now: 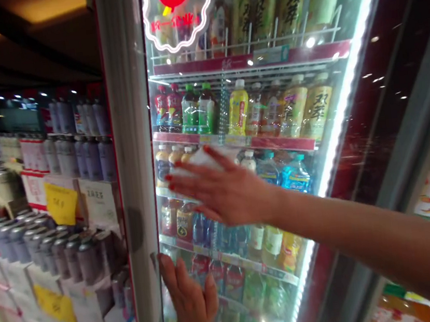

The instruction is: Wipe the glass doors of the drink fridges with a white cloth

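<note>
The right hand (222, 189) sat at the centre of the view, spread wide with its fingers straight, and seemed to lie flat against the glass door (331, 84) of a drinks cooler. A white patch (199, 162) showed under the fingers, but I could not tell whether it was a cloth or glare, nor whether that hand had hold of anything. The left hand (189, 302) was at about half past six, open and empty, its fingers pointing up against the lower glass, just beside the pale door frame (132, 140) at nine o'clock.

Behind the glass stood rows of bottled drinks (201, 110) on wire shelves, with a red logo decal (177, 11) at twelve o'clock and a bright LED strip (343, 103) at two o'clock. Outside the cooler, a yellow price tag (62, 203) hung at nine o'clock, above stacked cans (54, 254) at eight o'clock.
</note>
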Available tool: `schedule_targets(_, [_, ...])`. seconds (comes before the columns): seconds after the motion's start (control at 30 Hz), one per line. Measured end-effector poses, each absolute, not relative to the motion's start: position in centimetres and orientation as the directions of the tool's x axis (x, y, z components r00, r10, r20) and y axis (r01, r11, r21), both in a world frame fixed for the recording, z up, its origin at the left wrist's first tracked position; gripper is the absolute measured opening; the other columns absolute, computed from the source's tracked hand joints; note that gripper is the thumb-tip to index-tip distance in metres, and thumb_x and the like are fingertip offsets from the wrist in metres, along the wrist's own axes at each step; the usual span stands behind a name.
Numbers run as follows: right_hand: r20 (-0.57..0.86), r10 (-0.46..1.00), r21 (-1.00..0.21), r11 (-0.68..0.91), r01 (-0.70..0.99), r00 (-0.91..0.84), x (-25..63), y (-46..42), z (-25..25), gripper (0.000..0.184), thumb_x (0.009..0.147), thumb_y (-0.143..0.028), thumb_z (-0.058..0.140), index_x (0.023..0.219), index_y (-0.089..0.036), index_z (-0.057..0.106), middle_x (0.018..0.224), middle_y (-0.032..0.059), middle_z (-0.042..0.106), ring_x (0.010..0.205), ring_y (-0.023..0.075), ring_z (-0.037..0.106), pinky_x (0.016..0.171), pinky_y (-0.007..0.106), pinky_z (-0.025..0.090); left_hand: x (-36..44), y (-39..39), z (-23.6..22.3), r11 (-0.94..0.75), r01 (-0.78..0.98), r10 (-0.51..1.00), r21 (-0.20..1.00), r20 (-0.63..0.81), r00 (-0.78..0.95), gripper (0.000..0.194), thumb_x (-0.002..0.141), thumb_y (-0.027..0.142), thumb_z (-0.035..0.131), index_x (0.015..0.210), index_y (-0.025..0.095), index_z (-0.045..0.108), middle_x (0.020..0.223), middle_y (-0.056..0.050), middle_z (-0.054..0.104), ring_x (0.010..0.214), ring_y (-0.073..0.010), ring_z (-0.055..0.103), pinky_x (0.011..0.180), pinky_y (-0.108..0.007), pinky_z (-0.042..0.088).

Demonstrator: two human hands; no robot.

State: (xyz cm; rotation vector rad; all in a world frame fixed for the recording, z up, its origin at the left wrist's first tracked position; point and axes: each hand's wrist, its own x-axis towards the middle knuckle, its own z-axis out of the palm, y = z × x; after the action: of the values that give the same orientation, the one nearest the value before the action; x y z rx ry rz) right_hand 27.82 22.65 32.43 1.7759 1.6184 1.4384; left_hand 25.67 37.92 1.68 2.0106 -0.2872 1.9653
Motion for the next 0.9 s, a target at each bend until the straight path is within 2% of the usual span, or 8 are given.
schedule_targets(0.13, [0.818, 0.575, 0.513, -0.706, 0.489, -0.029, 27.9, 23.1, 36.9, 0.061, 0.119, -0.043, 0.026, 0.171, -0.016, 0.044, 0.182, 0.0049, 0.042, 0.175, 0.0357, 0.020, 0.143, 0.070, 0.001, 26.4, 37.7, 1.6, -0.909, -0.395, 0.131, 0.134, 0.991, 0.033, 0.096, 0.097, 0.011, 0.064, 0.179, 0.014, 0.014, 0.184, -0.031, 0.015, 0.174, -0.0472, 0.010, 0.135, -0.086, 0.021])
schedule_targets(0.2, [0.749, 0.661, 0.593, -0.644, 0.483, -0.040, 28.0, 24.2, 34.8, 0.063, 0.119, -0.043, 0.032, 0.173, -0.011, 0.040, 0.184, 0.0085, 0.037, 0.175, 0.0324, 0.023, 0.146, 0.064, 0.009, 26.7, 37.9, 1.6, -0.907, -0.405, 0.132, 0.120, 0.991, -0.004, 0.093, 0.098, 0.013, 0.063, 0.178, 0.011, 0.017, 0.183, -0.032, 0.017, 0.174, -0.0473, 0.012, 0.136, -0.085, 0.021])
schedule_targets(0.33, [0.283, 0.946, 0.847, -0.170, 0.504, -0.156, 28.7, 24.6, 29.6, 0.064, 0.117, -0.051, 0.037, 0.169, -0.015, 0.047, 0.181, 0.0016, 0.044, 0.171, 0.0151, 0.034, 0.147, 0.042, 0.018, 27.3, 38.7, 0.7, -0.897, -0.438, 0.096, 0.058, 0.993, -0.064, 0.087, 0.100, 0.019, 0.058, 0.178, 0.013, 0.019, 0.185, -0.029, 0.012, 0.174, -0.0467, 0.014, 0.135, -0.086, 0.019])
schedule_targets(0.57, [0.774, 0.632, 0.533, -0.681, 0.502, 0.035, 29.1, 24.0, 36.3, 0.065, 0.117, -0.046, 0.037, 0.179, -0.030, 0.027, 0.189, -0.0020, 0.027, 0.178, 0.0323, 0.007, 0.143, 0.071, 0.002, 27.1, 38.3, 0.7, -0.884, -0.430, 0.194, 0.185, 0.981, 0.021, 0.086, 0.102, 0.024, 0.054, 0.179, 0.017, 0.017, 0.187, -0.027, 0.007, 0.174, -0.0486, 0.008, 0.136, -0.085, 0.018])
schedule_targets(0.63, [0.675, 0.738, 0.624, -0.562, 0.543, -0.011, 29.0, 24.1, 32.1, 0.065, 0.115, -0.045, 0.043, 0.177, -0.027, 0.034, 0.187, -0.0007, 0.032, 0.178, 0.0273, 0.013, 0.146, 0.063, 0.006, 26.9, 38.0, 0.6, -0.885, -0.417, 0.221, 0.208, 0.975, 0.019, 0.087, 0.103, 0.028, 0.054, 0.180, 0.020, 0.013, 0.188, -0.023, -0.001, 0.174, -0.0453, 0.001, 0.139, -0.080, 0.015])
schedule_targets(0.77, [0.212, 0.959, 0.796, -0.058, 0.603, -0.188, 28.7, 22.0, 22.4, 0.055, 0.110, -0.044, 0.060, 0.161, -0.025, 0.060, 0.176, -0.0066, 0.053, 0.172, 0.0123, 0.031, 0.145, 0.034, 0.026, 26.7, 37.7, -0.1, -0.890, -0.377, 0.271, 0.256, 0.963, 0.015, 0.087, 0.109, 0.044, 0.048, 0.180, 0.021, 0.004, 0.188, -0.020, -0.010, 0.173, -0.0428, -0.008, 0.141, -0.078, 0.011])
schedule_targets(0.83, [0.250, 0.956, 0.777, -0.105, 0.621, -0.151, 28.6, 20.8, 22.9, 0.053, 0.113, -0.044, 0.053, 0.164, -0.027, 0.057, 0.176, -0.0092, 0.051, 0.171, 0.0120, 0.033, 0.145, 0.037, 0.026, 26.8, 37.5, -0.4, -0.895, -0.351, 0.291, 0.273, 0.957, 0.002, 0.081, 0.111, 0.048, 0.040, 0.180, 0.020, 0.006, 0.189, -0.020, -0.003, 0.174, -0.0423, -0.002, 0.141, -0.077, 0.017])
schedule_targets(0.9, [0.478, 0.878, 0.693, -0.359, 0.625, -0.024, 28.4, 20.8, 26.2, 0.058, 0.116, -0.043, 0.043, 0.173, -0.030, 0.042, 0.182, -0.0083, 0.042, 0.175, 0.0193, 0.026, 0.148, 0.055, 0.016, 27.1, 37.5, -0.5, -0.898, -0.332, 0.310, 0.287, 0.951, -0.017, 0.076, 0.113, 0.048, 0.031, 0.180, 0.021, 0.009, 0.190, -0.017, 0.001, 0.175, -0.0405, 0.003, 0.142, -0.075, 0.022])
